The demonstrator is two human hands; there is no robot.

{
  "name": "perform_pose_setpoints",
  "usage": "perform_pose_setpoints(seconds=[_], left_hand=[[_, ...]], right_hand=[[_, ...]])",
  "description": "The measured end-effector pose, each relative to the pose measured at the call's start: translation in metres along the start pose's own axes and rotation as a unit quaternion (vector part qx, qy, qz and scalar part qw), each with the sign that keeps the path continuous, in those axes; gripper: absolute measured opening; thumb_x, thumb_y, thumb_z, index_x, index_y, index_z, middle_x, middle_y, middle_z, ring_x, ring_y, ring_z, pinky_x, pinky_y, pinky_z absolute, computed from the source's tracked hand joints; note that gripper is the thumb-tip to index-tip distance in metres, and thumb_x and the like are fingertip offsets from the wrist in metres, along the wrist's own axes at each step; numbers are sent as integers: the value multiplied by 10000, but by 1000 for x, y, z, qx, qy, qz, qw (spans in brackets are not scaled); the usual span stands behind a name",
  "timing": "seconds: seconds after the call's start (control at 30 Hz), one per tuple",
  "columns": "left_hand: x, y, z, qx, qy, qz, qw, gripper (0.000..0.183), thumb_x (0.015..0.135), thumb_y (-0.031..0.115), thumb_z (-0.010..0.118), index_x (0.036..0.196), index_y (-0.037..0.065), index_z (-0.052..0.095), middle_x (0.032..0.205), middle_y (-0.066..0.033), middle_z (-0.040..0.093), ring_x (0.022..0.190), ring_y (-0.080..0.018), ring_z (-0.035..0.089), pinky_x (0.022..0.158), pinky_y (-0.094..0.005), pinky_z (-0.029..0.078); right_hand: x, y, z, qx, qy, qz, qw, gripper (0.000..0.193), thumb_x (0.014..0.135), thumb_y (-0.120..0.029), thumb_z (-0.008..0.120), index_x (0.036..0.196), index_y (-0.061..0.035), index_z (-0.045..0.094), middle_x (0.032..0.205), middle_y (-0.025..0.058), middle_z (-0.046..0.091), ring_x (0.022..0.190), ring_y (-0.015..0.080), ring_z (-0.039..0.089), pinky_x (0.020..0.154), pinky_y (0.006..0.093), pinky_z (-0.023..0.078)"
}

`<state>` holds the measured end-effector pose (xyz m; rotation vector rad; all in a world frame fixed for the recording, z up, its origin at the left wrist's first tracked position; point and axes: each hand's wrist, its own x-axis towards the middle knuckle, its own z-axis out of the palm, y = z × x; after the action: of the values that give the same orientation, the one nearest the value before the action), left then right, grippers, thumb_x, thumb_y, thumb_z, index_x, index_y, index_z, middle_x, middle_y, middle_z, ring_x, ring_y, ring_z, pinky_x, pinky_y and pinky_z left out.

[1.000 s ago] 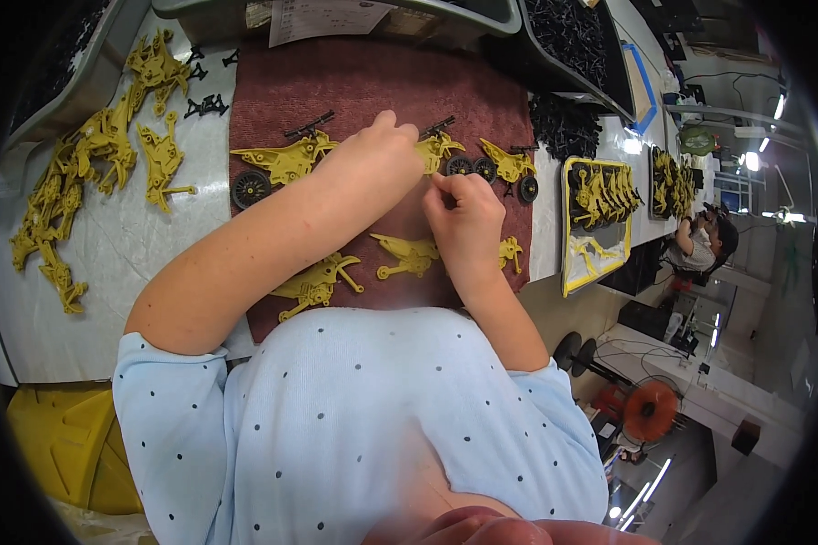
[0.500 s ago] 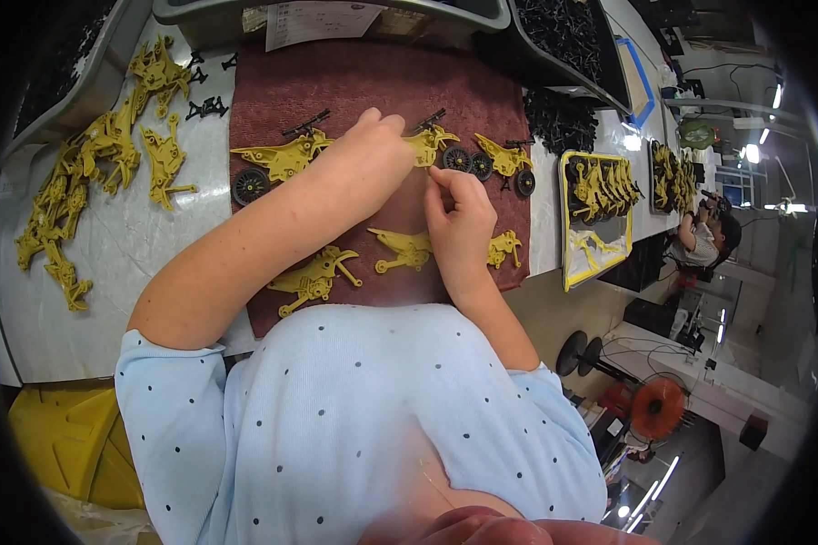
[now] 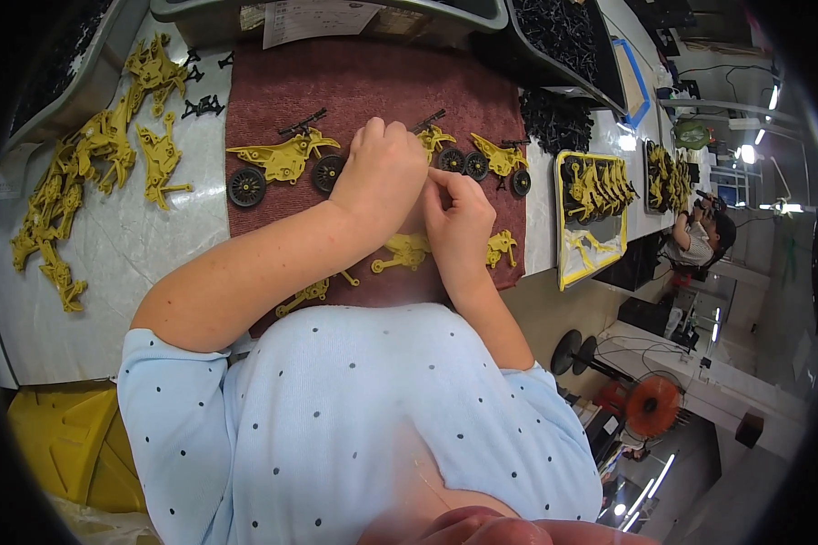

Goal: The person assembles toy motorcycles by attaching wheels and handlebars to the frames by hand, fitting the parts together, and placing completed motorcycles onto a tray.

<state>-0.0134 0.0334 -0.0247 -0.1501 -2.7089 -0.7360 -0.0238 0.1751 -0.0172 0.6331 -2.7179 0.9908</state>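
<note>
My left hand point(image 3: 384, 173) is closed, its fingers curled down over the middle toy motorcycle point(image 3: 436, 138), whose rear part it hides. Thumb and fingertips of my right hand point(image 3: 460, 218) are pinched together, meeting the left hand's fingers; whatever lies between them is hidden. To the left lies a toy motorcycle point(image 3: 282, 162) with a yellow body, black handlebar and two black wheels. Another toy motorcycle point(image 3: 502, 158) lies at the right. Nearer to me, yellow body pieces point(image 3: 404, 252) rest on the dark red cloth point(image 3: 373, 77), one partly behind my left forearm.
Yellow body pieces point(image 3: 95, 154) are heaped at the left beside small black parts point(image 3: 204, 106). Grey bins point(image 3: 454, 13) stand along the back. Loose black parts point(image 3: 559, 123) and a yellow-rimmed tray point(image 3: 594, 262) of motorcycles lie at the right. Farther off sits another person point(image 3: 700, 238).
My left hand has come slightly nearer to me, uncovering the front wheel of the left toy motorcycle. My right hand has stayed nearly in place, still pinched.
</note>
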Motion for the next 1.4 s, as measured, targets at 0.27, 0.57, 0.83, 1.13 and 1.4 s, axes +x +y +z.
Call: perform_pose_setpoints(seconds=[0.27,0.57,0.83,1.13,1.4], left_hand=[[0,-6,1,-38,20,21,999,162,710,65,622,827,-45,607,862,-161,568,891,-306,538,813,-386,474],[1,-5,-1,-50,40,34,997,114,697,73,610,769,-14,621,839,-148,578,867,-319,533,796,-386,465],[-2,-9,3,-115,36,11,993,246,801,60,549,1033,40,629,1025,-113,619,982,-290,553,885,-400,435],[-6,-23,4,-199,-64,-11,978,314,917,200,489,1193,61,541,1202,-135,580,1161,-264,529,983,-379,408],[21,-13,-29,-286,-206,-83,932,325,916,234,514,1175,49,574,1195,-153,603,1155,-289,541,970,-378,420]], right_hand=[[6,-9,1,15,-20,60,998,107,769,-42,683,864,6,672,748,150,626,681,306,614,642,385,496],[13,-13,-7,-91,-71,-32,993,143,810,-61,649,920,24,683,811,189,654,751,324,645,688,385,505],[66,-87,-12,10,-84,-170,982,156,824,-63,639,967,-31,691,844,139,638,764,295,632,687,352,506],[140,-151,129,15,-315,-243,917,217,808,-204,682,892,-6,712,869,192,676,837,348,655,770,408,523],[150,-166,144,-53,-385,-226,893,307,728,-233,777,890,18,705,829,178,682,782,306,669,724,375,525]])
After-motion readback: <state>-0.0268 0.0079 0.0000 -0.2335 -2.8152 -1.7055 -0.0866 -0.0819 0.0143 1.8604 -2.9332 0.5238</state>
